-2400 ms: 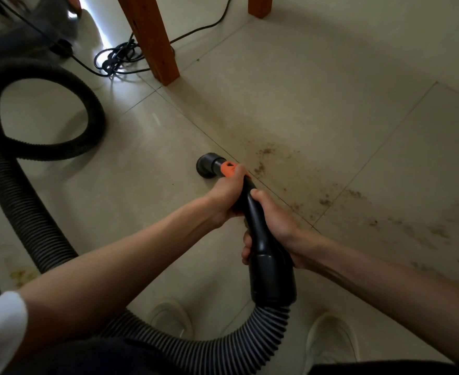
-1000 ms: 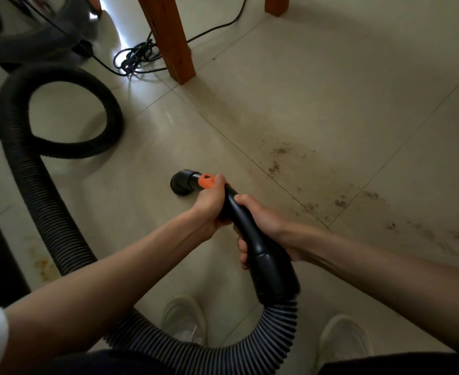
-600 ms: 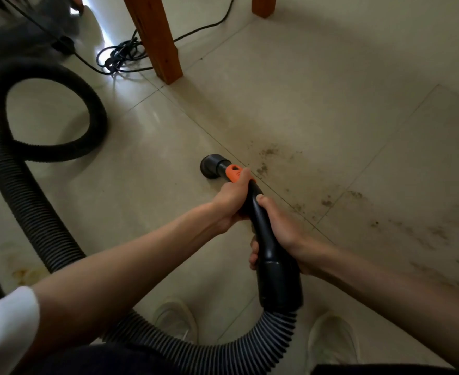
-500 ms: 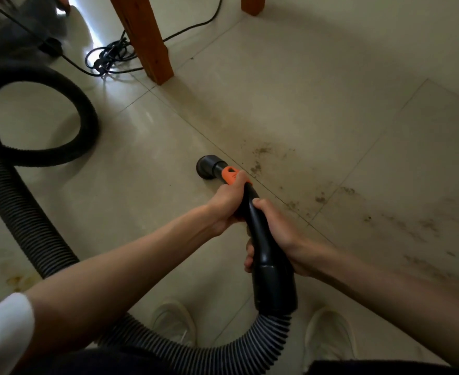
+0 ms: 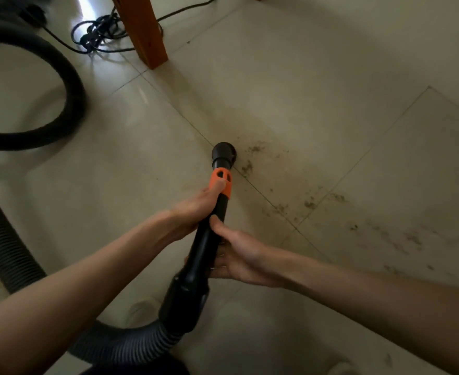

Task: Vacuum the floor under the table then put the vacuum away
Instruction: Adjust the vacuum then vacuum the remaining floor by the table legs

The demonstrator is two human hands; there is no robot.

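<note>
You're gripping the black vacuum wand [image 5: 206, 247] with both hands: left hand [image 5: 193, 212] is wrapping it just below the orange collar [image 5: 222, 182], right hand [image 5: 239, 253] is curling round it lower down. The nozzle [image 5: 223, 152] is sitting on the tile floor [image 5: 317, 77], just beside the dirt specks [image 5: 250, 161]. The ribbed hose [image 5: 130, 345] is trailing left; the wooden table leg [image 5: 144, 28] is standing farther ahead.

1. The tiled floor [image 5: 317, 85] lies open ahead and to the right of the nozzle [image 5: 223, 152], with only scattered dirt [image 5: 250, 166] on it.
2. A wooden table leg [image 5: 144, 31] stands ahead to the left, with a tangled black cable [image 5: 98, 36] just beside it.
3. The looped vacuum hose [image 5: 71, 87] blocks the left side.
4. More ribbed hose curves low across the near floor, next to a shoe [image 5: 141, 312].
</note>
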